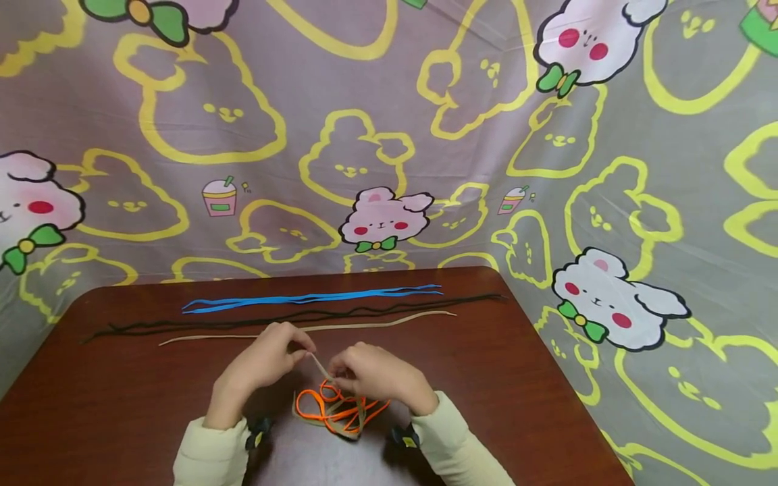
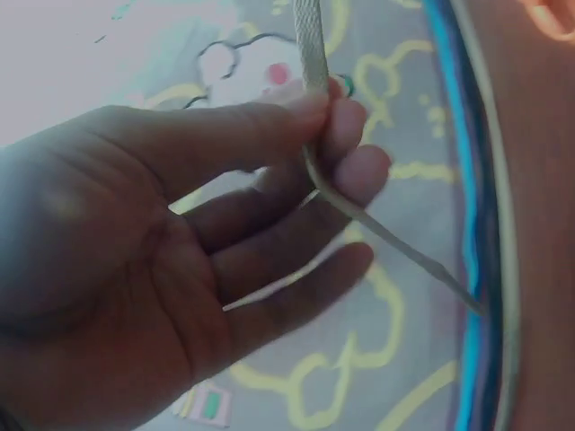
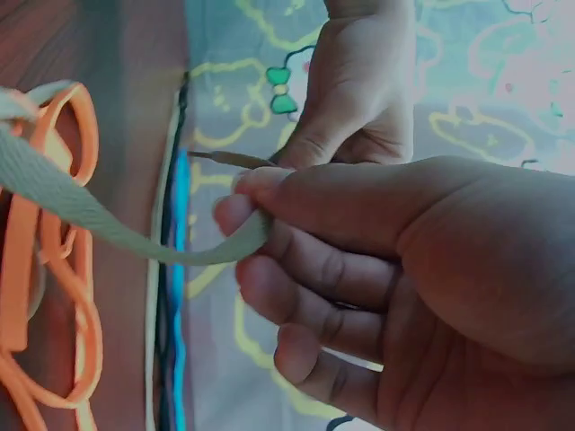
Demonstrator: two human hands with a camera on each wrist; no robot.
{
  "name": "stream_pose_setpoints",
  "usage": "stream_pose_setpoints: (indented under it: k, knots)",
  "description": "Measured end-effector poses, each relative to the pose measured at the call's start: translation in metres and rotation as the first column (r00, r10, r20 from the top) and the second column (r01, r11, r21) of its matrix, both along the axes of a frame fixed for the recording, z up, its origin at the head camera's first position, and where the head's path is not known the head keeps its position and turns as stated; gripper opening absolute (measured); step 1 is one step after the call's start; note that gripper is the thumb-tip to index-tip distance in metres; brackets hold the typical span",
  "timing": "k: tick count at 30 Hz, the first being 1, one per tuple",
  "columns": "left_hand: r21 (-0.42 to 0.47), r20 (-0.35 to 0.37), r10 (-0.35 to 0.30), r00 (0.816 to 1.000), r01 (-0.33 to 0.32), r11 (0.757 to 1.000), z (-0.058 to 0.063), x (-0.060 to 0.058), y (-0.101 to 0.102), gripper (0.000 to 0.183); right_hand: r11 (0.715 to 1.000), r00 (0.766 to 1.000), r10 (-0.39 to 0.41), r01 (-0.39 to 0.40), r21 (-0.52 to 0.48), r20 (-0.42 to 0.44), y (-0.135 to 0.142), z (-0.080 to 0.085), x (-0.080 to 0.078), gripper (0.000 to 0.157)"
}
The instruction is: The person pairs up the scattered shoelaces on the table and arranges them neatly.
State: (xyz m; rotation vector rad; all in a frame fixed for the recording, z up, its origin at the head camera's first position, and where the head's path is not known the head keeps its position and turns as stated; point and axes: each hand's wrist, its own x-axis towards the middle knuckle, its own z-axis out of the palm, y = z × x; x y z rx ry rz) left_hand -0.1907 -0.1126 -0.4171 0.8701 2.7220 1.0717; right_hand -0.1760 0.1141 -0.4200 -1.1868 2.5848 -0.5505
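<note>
A flat beige shoelace [image 1: 319, 366] spans the short gap between my hands. My left hand [image 1: 264, 361] pinches it between thumb and fingertips close to one end, and its thin tip [image 2: 458, 289] sticks out past the fingers in the left wrist view. My right hand [image 1: 379, 374] pinches the same lace a little further along; from there the lace [image 3: 108, 224] runs down toward the pile in the right wrist view. Under the right hand, an orange shoelace [image 1: 313, 405] lies in loose loops, tangled with the rest of the beige one.
Beyond the hands, blue laces [image 1: 304, 299], dark laces [image 1: 243, 320] and another beige lace [image 1: 377, 325] lie stretched out side by side across the brown table [image 1: 516, 405]. A patterned cloth [image 1: 292, 88] hangs behind the table and along its right side.
</note>
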Motion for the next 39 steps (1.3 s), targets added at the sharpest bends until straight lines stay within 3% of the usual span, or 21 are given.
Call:
stream_pose_setpoints:
  k: [6, 14, 20, 26, 35, 39]
  knots:
    - [0.068, -0.049, 0.09, 0.995, -0.086, 0.994, 0.02, 0.009, -0.011, 0.011, 0.997, 1.0, -0.015, 0.016, -0.071, 0.01, 0.001, 0.016, 0.009, 0.006]
    - [0.217, -0.217, 0.168, 0.962, -0.12, 0.969, 0.03, 0.018, -0.024, 0.02, 0.986, 1.0, -0.005, 0.008, -0.165, 0.014, 0.007, 0.035, 0.023, 0.023]
    - [0.254, -0.341, 0.235, 0.91, -0.152, 0.955, 0.03, 0.02, -0.034, 0.026, 0.983, 0.999, 0.024, -0.03, -0.183, -0.034, 0.013, 0.047, 0.032, 0.023]
    - [0.27, -0.441, 0.324, 0.837, -0.22, 0.937, 0.032, 0.02, -0.043, 0.025, 0.984, 0.998, 0.009, -0.019, -0.177, -0.058, 0.02, 0.057, 0.04, 0.023]
    - [0.312, -0.471, 0.452, 0.758, -0.336, 0.889, 0.03, 0.019, -0.051, 0.019, 0.984, 0.996, -0.036, 0.022, -0.179, -0.077, 0.037, 0.072, 0.048, 0.021]
    - [0.328, -0.476, 0.48, 0.737, -0.358, 0.874, 0.029, 0.018, -0.057, 0.025, 0.977, 0.996, -0.052, 0.035, -0.209, -0.076, 0.047, 0.076, 0.049, 0.019]
